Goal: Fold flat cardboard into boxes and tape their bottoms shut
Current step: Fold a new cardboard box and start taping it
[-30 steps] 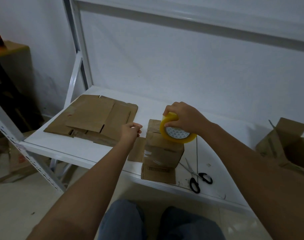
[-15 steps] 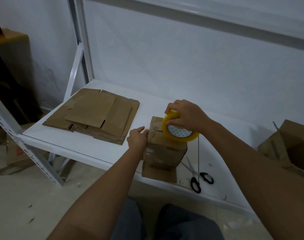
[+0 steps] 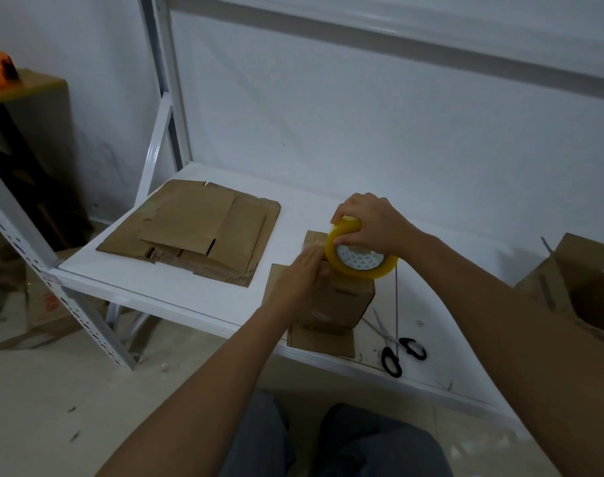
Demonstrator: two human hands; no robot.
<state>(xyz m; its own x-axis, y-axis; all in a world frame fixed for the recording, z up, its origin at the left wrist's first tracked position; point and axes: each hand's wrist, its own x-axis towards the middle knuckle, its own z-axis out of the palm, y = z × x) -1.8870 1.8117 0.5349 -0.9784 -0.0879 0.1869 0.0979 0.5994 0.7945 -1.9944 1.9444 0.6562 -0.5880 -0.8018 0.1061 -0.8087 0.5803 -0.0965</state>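
Centre right of the frame, on the white shelf [image 3: 304,208]: small folded box [image 3: 345,301] standing with its closed flaps up, its other flaps splayed on the shelf; right hand [image 3: 371,223] curled over the yellow tape roll [image 3: 360,258], thumb and fingers gripping its rim, roll resting on the box top; left hand [image 3: 302,275] flat, fingers straight, pressing the near-left face, holding nothing. Judged step: taping the bottom seam, tape end being anchored; strip itself too faint to trace. Next move likely calls for drawing the roll across the seam, then a cut; scissors [image 3: 395,347] lie just right of the box. Flat cardboard stack [image 3: 197,228] waits centre left.
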